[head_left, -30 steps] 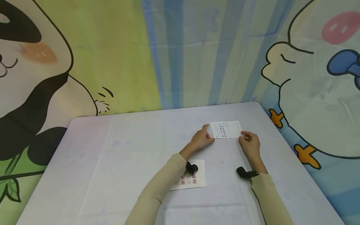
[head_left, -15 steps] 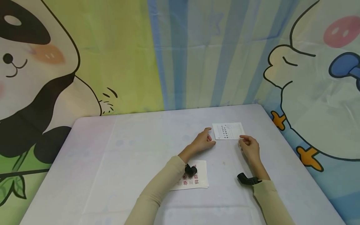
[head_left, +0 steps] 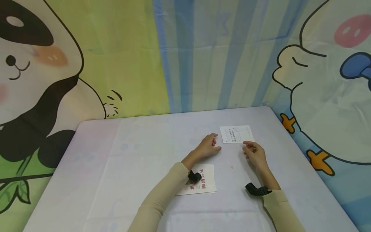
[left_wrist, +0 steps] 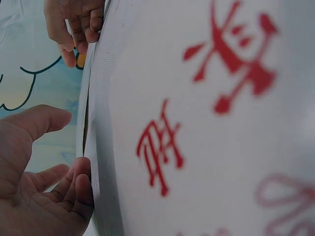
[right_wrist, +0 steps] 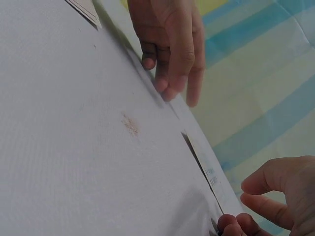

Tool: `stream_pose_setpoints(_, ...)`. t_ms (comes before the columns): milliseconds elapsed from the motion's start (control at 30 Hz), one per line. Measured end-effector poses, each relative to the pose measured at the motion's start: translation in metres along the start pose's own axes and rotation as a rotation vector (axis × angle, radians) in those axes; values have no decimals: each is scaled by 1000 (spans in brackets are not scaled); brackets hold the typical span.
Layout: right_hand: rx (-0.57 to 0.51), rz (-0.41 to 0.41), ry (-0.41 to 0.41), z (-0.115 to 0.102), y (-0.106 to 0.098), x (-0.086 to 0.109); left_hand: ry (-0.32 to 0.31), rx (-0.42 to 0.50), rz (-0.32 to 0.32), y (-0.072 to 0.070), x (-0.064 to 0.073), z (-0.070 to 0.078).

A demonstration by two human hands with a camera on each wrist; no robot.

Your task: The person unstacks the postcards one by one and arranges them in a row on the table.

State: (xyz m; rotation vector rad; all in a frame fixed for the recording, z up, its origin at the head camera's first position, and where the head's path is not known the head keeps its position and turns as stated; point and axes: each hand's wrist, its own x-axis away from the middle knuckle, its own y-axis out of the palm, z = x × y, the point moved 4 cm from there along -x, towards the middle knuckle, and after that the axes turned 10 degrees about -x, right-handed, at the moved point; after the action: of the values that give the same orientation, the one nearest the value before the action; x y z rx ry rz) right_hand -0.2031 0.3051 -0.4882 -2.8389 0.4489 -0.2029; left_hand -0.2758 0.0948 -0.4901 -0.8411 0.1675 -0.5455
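Observation:
A white paper card (head_left: 236, 134) with dark printed characters lies flat toward the far right of the table. My left hand (head_left: 206, 147) is just left of it, thumb and forefinger spread, holding nothing. At the card's near right corner is my right hand (head_left: 256, 155), its fingers loosely bent and nothing gripped. Beneath my left wrist, a small stack of white paper sheets (head_left: 207, 185) with red characters shows partly, the rest hidden by the sleeve. Those red-lettered sheets (left_wrist: 206, 147) fill much of the left wrist view. From the right wrist, the card (right_wrist: 209, 172) appears as a thin strip.
A pale cloth covers the table (head_left: 139, 167), whose far edge meets a printed curtain (head_left: 197, 58) with cartoon animals. Black wrist cameras are worn on both arms, the right one (head_left: 256, 190) close above the table.
Both hands have come away from the card's sides. The right hand has drawn slightly nearer and leftward, the left slightly back. The card stays lying on the table as the head view shifts a little.

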Motion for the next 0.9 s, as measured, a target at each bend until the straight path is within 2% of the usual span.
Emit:
stream_pose_setpoints(400,-26,-89,-52,-5,11,10,-16,7,8,-10,10,-8)
stream_pose_setpoints(900,-32,-181,-88,-9,25,25,1,32,16,-21,27,-21)
